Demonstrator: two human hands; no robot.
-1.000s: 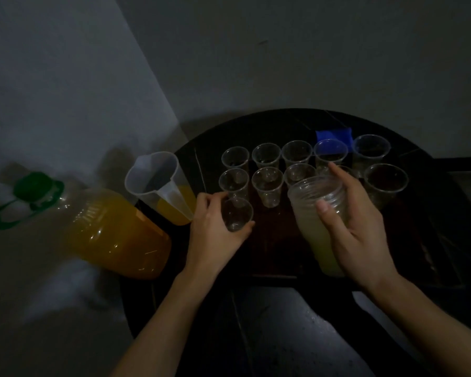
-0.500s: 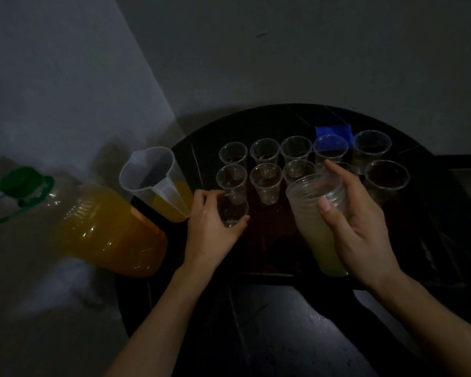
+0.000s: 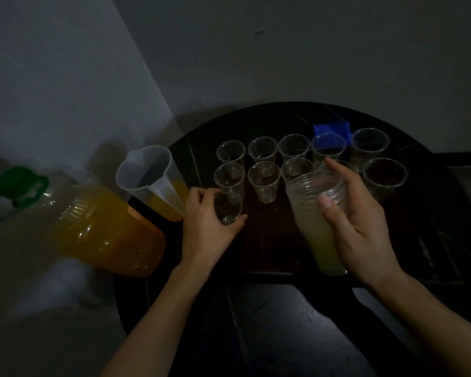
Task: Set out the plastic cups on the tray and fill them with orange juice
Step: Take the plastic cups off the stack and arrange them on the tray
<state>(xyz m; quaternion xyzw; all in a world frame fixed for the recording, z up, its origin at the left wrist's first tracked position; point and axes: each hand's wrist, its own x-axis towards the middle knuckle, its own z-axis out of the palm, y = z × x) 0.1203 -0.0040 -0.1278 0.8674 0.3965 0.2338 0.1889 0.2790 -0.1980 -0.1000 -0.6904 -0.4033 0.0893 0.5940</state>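
**Cups going out, nothing poured yet**

We count about ten empty cups [image 3: 264, 180] standing in two rows on the tray [image 3: 269, 272]. Our left hand [image 3: 207, 229] pinches one more cup [image 3: 227, 209] at the near left, where a third row would start. Our right hand [image 3: 362, 227] grips the stack [image 3: 316, 213]. All the filling is left: the jug [image 3: 150, 183] and bottle [image 3: 104, 229] stand untouched at left

Clear plastic cups [image 3: 263, 176] stand upright and empty in two rows on the dark tray [image 3: 267, 248]. A single cup [image 3: 227, 209], also empty, is at the tray's front-left, gripped by the left hand [image 3: 204, 229]. A nested stack of cups [image 3: 310, 213], tilted, is held in the right hand [image 3: 362, 229]. Orange juice is in the green-capped bottle [image 3: 104, 229] and fills the bottom of the translucent jug [image 3: 150, 178], both left of the tray.
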